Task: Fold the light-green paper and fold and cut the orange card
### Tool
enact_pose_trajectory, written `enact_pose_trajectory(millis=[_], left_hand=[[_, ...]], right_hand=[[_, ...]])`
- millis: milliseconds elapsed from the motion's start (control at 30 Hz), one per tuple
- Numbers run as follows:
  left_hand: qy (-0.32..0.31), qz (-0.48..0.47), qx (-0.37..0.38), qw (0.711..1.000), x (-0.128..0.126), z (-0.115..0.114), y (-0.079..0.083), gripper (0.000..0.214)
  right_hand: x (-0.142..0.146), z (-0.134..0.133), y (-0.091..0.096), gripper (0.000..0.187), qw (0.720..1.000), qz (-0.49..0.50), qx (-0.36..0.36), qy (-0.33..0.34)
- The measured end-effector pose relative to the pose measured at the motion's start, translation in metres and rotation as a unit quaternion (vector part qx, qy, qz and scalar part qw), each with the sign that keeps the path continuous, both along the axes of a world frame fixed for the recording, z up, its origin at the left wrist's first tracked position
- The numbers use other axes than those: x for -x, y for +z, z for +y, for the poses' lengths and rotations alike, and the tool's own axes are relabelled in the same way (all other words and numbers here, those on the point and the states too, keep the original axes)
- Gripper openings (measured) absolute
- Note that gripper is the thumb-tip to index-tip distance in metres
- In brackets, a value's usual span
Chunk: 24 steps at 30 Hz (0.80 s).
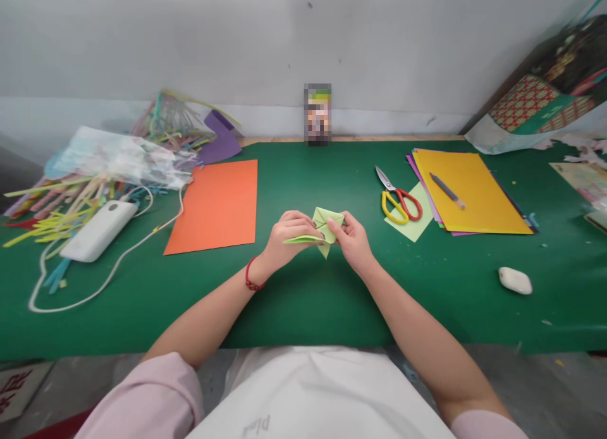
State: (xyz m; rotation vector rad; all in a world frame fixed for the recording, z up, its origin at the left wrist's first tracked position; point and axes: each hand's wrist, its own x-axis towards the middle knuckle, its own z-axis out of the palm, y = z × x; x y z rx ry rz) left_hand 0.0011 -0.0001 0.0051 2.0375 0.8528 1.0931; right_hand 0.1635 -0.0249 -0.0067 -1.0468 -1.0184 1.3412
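A light green folded paper (328,219) is held up between both hands over the green table (303,300). My left hand (290,233) is closed on its left part, where folded layers stick out under the fingers. My right hand (353,240) pinches the right side, with the thumb lying on top of a folded flap. One pointed corner hangs down between the hands. The fingers partly hide the folds, so the full shape cannot be made out.
To the left lie an orange sheet (220,205), a white power bank (98,230) with its cable, and paper strips (57,198). Scissors (396,202) rest on a pale green sheet (417,230) at right, beside stacked yellow paper (478,198), a pen (446,190) and a white case (515,281).
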Motion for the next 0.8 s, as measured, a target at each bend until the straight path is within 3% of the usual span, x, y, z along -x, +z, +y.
enact_pose_trajectory(millis=[167,333,433,667,800], left_hand=[[0.094,-0.132,0.030,0.986,-0.016,-0.003,-0.010,0.014],[0.107,-0.222,0.152,0.957,-0.026,-0.006,-0.018,0.018],[0.127,-0.239,0.181,0.945,-0.029,-0.008,-0.019,0.022],[0.169,-0.222,0.163,0.946,-0.032,-0.013,-0.022,0.026],[0.200,-0.199,0.103,0.954,-0.032,-0.013,-0.020,0.025]], right_hand=[[0.003,-0.001,-0.002,0.044,0.998,-0.026,-0.037,-0.039],[0.006,-0.002,-0.006,0.040,0.998,-0.024,-0.043,-0.036],[0.007,-0.003,-0.009,0.038,0.998,-0.023,-0.039,-0.032],[0.016,-0.006,-0.010,0.036,0.998,-0.027,-0.045,-0.045],[0.021,-0.008,-0.009,0.037,0.998,-0.015,-0.034,-0.057]])
